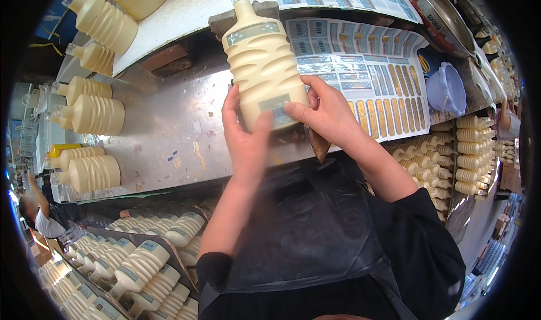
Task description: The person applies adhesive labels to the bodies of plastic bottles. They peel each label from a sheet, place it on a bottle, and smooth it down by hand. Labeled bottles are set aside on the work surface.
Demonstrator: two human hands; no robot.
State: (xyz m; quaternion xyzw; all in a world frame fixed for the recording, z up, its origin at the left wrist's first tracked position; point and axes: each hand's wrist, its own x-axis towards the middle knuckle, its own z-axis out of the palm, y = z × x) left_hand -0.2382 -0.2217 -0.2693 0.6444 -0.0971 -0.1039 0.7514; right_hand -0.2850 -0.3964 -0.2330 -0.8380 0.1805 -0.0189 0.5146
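A cream bottle [262,66] with wavy ridges and a clear threaded neck lies in front of me, its upper part against a grey block [224,22]. One patterned blue-grey label band crosses its shoulder. Another small label [275,102] sits low on its face. My left hand [245,134], partly blurred, grips the lower left side, with its thumb by the low label. On the lower right side, my right hand [324,109] holds the bottle, its thumb pressed at the label's edge and its fingers curled along the side.
Sheets of blue and gold labels [360,72] cover the metal table [163,111] on the right. Cream bottles [98,115] line its left end. A lilac bucket [446,89] stands far right. Crates of labelled bottles [143,263] sit lower left; more bottles [417,162] are stacked right.
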